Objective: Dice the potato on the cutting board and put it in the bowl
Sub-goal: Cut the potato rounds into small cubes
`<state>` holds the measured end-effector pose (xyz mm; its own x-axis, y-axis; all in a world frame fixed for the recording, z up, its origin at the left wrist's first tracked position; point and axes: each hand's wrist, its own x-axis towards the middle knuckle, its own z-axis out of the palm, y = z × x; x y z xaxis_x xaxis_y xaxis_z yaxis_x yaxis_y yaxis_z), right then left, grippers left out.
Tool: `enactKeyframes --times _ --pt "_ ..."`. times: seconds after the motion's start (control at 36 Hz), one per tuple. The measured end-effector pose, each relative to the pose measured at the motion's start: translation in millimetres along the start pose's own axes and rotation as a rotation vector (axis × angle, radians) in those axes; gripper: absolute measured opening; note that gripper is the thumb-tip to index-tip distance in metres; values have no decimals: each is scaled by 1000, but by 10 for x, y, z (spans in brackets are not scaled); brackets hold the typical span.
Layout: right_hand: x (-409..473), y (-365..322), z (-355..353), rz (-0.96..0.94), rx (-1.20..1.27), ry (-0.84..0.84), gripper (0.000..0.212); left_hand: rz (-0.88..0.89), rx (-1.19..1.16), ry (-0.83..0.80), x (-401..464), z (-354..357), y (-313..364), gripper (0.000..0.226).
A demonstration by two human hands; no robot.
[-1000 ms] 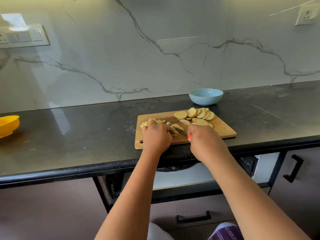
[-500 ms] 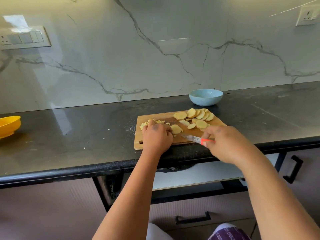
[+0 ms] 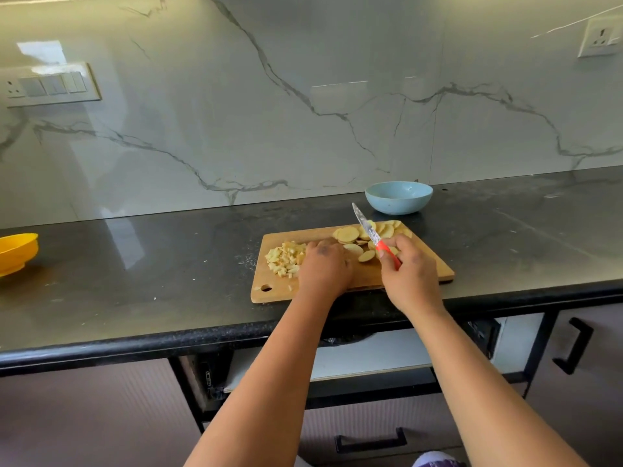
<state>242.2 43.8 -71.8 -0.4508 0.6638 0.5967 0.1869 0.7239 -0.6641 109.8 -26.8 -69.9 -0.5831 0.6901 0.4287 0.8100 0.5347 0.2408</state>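
Note:
A wooden cutting board lies on the dark counter near its front edge. A pile of diced potato sits on the board's left part. Round potato slices are spread over its far right part. My left hand rests palm down on the board between the dice and the slices; what lies under it is hidden. My right hand grips a knife by its orange handle, blade raised and pointing up and away over the slices. A light blue bowl stands just behind the board.
A yellow bowl sits at the counter's far left. The marble wall rises behind the counter, with a switch panel at left and a socket at upper right. Drawers and cabinet handles lie below the counter edge.
My right hand drew the knife off to the right, then brought it back and lifted the blade above the slices. My left hand stayed on the board beside the dice.

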Motion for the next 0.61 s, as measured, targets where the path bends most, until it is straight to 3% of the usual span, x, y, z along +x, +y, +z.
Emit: enactKeyframes --times 0.17,0.33,0.39,0.5,0.61 --pt "-82 -6 9 -142 -47 26 11 148 -122 -207 83 -212 -137 29" --pt "-81 -20 -35 -127 -45 -17 18 181 -283 -457 120 -392 -254 39" --pt "-59 -10 -69 -82 -59 -80 20 149 -279 -433 88 -400 -244 43" --pt "-52 8 -190 -11 -136 -196 18 114 -219 -224 -37 -382 -200 48" --pt "-134 -80 -298 -45 -219 -220 13 12 -93 -100 -104 -278 -205 28"
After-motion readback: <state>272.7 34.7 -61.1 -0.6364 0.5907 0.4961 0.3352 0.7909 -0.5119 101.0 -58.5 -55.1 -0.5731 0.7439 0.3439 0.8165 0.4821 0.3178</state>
